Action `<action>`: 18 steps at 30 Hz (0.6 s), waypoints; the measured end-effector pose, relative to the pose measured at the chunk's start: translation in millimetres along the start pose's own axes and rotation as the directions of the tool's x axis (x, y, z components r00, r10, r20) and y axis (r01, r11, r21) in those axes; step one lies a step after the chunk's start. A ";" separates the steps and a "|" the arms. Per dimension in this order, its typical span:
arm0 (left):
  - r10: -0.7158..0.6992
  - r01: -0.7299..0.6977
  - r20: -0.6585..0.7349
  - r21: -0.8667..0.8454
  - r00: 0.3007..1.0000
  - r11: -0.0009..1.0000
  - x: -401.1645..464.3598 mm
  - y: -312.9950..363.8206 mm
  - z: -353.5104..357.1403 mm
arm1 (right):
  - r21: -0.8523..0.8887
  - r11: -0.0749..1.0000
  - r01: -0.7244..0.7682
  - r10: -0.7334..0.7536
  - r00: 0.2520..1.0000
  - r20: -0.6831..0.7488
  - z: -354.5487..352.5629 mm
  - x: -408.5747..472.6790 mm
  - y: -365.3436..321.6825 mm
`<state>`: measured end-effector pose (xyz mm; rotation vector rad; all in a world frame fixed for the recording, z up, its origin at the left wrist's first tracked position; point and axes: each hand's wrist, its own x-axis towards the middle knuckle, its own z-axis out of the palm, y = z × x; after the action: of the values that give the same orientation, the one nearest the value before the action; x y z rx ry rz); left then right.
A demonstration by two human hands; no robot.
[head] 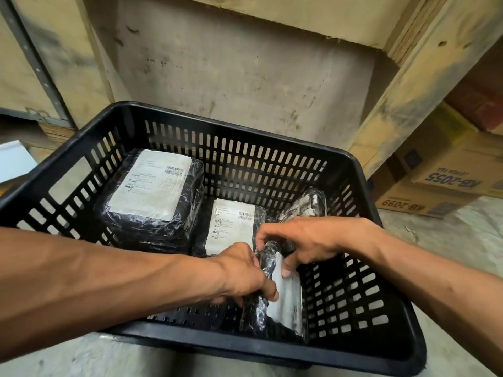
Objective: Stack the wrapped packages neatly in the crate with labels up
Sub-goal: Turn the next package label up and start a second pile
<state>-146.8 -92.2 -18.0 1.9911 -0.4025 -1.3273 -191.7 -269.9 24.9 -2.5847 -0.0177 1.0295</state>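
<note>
A black slotted plastic crate [245,137] stands on the floor in front of me. Inside, a large black wrapped package [152,191] lies at the back left with its white label up. A smaller labelled package [231,227] lies in the middle, label up. Another wrapped package [307,205] leans against the right rear wall. Both hands hold a fourth black wrapped package [283,297] near the crate's front right, tilted, its white label facing right and up. My left hand [242,273] grips its left edge and my right hand [304,240] grips its top end.
Cardboard boxes [446,183] printed KB-2055 and KB-2099 sit on the floor at right. A wooden post [408,85] and worn plywood panels rise behind the crate. A white sheet [13,161] lies at far left. The floor is bare concrete.
</note>
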 end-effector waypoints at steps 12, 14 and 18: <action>0.259 -0.288 -0.134 -0.297 0.957 0.911 -21.4 2.0 -65.0 | 0.522 0.792 0.315 -0.111 0.916 -0.385 -12.4 -6.0 16.5; 0.318 -0.374 -0.211 -0.331 0.924 0.867 -23.1 4.5 -82.0 | 0.551 0.746 0.374 -0.107 0.884 -0.454 -14.7 -6.1 10.0; 0.428 -0.503 -0.267 -0.395 0.863 0.768 -20.6 10.8 -115.2 | 0.536 0.673 0.509 -0.143 0.801 -0.581 -10.2 1.2 -11.8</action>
<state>-51.1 -43.9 30.0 1.4594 -0.4306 -0.8350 -182.6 -262.0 34.8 -1.9616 0.0025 0.1319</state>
